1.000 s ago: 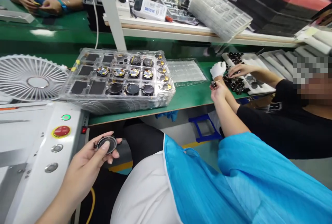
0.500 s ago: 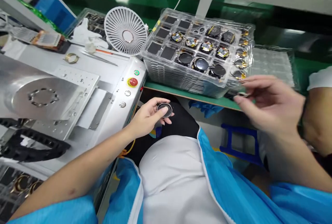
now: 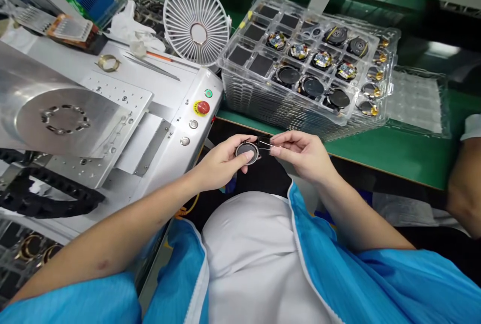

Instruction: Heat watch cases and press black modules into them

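Note:
A round dark watch case (image 3: 247, 152) with a silvery rim is held in my left hand (image 3: 221, 164), the thumb lying across its face. My right hand (image 3: 302, 153) is close beside it, thumb and fingers pinched on a small dark part (image 3: 264, 140) with thin pale edges. This part meets or nearly meets the right side of the watch case; I cannot tell whether they touch. Behind my hands, a stack of clear plastic trays (image 3: 278, 106) carries round watch modules (image 3: 311, 86) in its top compartments.
Left of me stands a machine with a metal plate (image 3: 67, 118) and a red emergency button (image 3: 203, 107). A white fan (image 3: 197, 18), tweezers (image 3: 154, 66) and a gold-coloured ring (image 3: 108, 62) are beyond it. Another person's arm (image 3: 466, 179) is at the right edge.
My right hand has come left from beside the tray stack to the watch case, bringing the small dark part. My left hand still holds the case. The view has shifted slightly.

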Tool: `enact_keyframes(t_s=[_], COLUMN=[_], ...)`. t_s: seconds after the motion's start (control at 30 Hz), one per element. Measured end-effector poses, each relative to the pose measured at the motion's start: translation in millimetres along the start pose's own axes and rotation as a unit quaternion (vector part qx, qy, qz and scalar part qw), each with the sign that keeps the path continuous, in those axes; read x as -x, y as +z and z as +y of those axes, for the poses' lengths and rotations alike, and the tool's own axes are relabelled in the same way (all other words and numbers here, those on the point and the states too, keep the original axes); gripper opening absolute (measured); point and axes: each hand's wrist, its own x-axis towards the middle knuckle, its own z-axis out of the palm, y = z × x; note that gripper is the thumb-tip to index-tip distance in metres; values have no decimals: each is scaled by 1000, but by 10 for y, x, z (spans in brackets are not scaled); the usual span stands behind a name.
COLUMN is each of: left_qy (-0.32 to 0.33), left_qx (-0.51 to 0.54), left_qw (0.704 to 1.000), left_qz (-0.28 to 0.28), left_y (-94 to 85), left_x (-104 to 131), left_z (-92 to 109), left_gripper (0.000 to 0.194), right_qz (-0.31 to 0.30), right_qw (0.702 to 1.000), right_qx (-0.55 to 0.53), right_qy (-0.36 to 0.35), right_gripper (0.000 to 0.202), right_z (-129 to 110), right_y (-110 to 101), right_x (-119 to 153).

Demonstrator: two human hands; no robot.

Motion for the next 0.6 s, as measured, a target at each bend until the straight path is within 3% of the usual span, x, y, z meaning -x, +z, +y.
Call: enact_keyframes(t_s=[0.23, 0.6], left_qy=[14, 21], left_qx=[-16, -14], left_qw=[1000, 999], left_qz=[6, 23], left_y=[8, 32], left_x=[-1, -6], left_z=[24, 8], left_gripper=[36, 42], right_qz=[-11, -19], right_qw=[987, 986], right_qx=[-133, -149], right_qy=[85, 74], right_gripper=[57, 67], right_z=[-51, -9], right_y=[-63, 72], right_x=[-28, -41])
